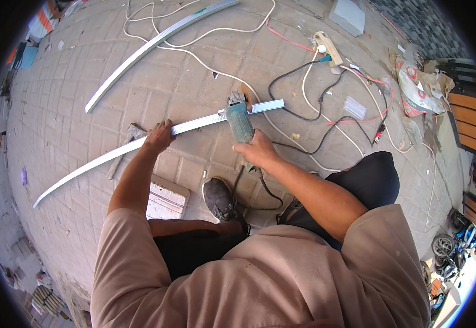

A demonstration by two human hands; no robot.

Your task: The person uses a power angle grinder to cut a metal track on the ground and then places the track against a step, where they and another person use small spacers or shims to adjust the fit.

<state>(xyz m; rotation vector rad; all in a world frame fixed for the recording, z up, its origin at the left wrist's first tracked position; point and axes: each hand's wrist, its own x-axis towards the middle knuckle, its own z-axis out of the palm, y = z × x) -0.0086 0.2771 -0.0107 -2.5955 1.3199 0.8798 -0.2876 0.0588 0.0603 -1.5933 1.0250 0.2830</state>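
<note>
My right hand (258, 151) is closed round the rear handle of a teal angle grinder (240, 121). Its brownish disc (246, 94) stands by the right part of a long, pale metal profile (98, 160); whether it touches the metal I cannot tell. Left of the grinder, my left hand (160, 135) grips the same profile, its fingers bent over the far edge. A hammer (119, 158) lies crosswise at the profile, near my left hand, its handle pointing toward me. The grinder's black cord loops down beside my shoe (220, 199).
Another metal profile (156, 42) lies farther off on the paving. White, black and red cables run to a power strip (325, 46) at the far right. A pale block (167, 201) sits by my left leg. A torn sack (417, 90) and a grey block (347, 16) lie beyond.
</note>
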